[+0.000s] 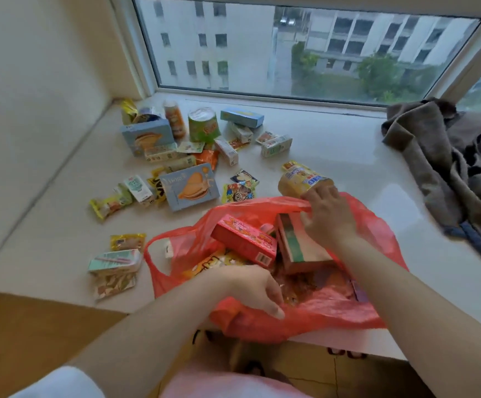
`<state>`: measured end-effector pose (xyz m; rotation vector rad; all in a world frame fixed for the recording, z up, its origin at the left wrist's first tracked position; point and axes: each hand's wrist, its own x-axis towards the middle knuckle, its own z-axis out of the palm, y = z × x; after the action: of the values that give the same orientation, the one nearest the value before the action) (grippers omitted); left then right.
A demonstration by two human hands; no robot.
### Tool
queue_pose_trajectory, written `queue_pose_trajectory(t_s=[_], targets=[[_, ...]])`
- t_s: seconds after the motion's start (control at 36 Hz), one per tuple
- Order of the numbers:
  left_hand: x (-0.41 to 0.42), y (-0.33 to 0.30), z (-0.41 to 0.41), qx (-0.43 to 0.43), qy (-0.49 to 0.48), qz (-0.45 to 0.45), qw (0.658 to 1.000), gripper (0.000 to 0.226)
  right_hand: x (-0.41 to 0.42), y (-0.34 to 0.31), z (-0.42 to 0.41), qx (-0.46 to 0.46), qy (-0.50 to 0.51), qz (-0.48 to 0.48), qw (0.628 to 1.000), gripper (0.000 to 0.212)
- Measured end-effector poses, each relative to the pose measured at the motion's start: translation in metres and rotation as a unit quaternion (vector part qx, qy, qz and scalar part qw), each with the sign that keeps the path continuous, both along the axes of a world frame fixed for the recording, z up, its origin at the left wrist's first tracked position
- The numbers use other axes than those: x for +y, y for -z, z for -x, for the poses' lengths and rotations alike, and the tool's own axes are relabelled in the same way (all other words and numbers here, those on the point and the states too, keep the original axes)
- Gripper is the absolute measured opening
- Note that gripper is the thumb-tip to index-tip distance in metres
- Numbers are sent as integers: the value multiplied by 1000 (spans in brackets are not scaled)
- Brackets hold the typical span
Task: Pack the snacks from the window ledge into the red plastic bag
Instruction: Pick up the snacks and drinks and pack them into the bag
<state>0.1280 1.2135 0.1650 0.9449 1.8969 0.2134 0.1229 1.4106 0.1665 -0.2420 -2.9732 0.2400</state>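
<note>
The window ledge (334, 145) ran wide and pale under the glass, a brown blanket (457, 173) heaped at its right end. At the near edge sat the red plastic bag (334, 308), mouth gaping, part of it hanging over the lip of the ledge. Inside it were a pink box (243, 241) and a tan and green box (299, 248), both tilted, with more wrappers beneath.

Beyond the bag, plenty was left to pack: two pale blue boxes (189, 186), a green tub (204, 124), an orange bottle (174, 117), small cartons and loose sachets spread across the left half of the ledge.

The risk, as I judged it, was the bag itself. It was thin, and with its weight near the edge a loaded side could have slumped off if the near rim were let go. The box corners could also have snagged or split the film.

The left hand (250, 291) reached in from below, fingers curled and pinching the bag's near rim. The right hand (329, 218) stretched across the mouth to the far rim, its grip closed around the neck of a golden snack pouch (302, 180), which lay just beyond the bag, touching the far rim.
</note>
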Motion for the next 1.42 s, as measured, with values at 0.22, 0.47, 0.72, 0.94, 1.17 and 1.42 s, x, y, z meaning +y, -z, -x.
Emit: queue_pose_trajectory(t_s=[0.22,0.47,0.72,0.94,1.17,1.42], targets=[[-78,-4,27,273,-349,-245,862,53,-96,7,33,-20,-103,13,994,42],[-202,16,85,382,-485,-182,766,60,-205,-3,78,-24,-156,102,982,42],[-322,84,126,256,-431,16,865,65,-319,26,117,-163,-160,101,968,47],[-350,122,134,253,-219,65,940,71,-357,74,125,-309,-96,60,944,52],[-337,149,154,219,-196,44,955,73,-330,107,125,-338,-3,16,941,49],[-326,171,163,232,-163,83,955,65,-305,144,138,-384,-4,-153,911,37]])
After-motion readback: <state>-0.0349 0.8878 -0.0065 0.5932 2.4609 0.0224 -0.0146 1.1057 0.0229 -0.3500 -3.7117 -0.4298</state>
